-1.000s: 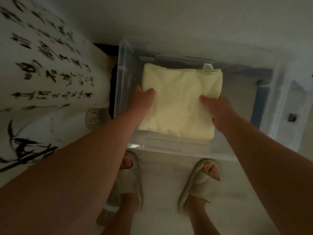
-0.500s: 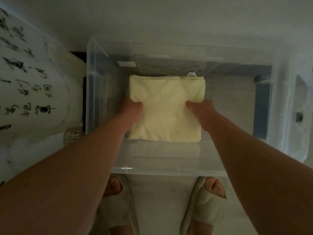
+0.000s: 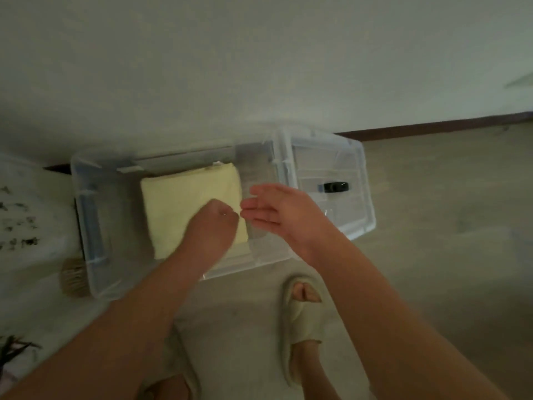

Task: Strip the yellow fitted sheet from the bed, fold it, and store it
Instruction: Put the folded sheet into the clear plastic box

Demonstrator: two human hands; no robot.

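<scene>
The clear storage bin (image 3: 86,226) is sitting on the floor against the wall, its lid (image 3: 328,183) lying at its right end. The folded yellow sheet (image 3: 184,206) is lying inside, long axis toward the wall. The right hand (image 3: 277,215), fingers straight and empty, is hovering nearer the lid; the left hand (image 3: 216,223), loosely curled and holding nothing, is hanging over the sheet's right edge
</scene>
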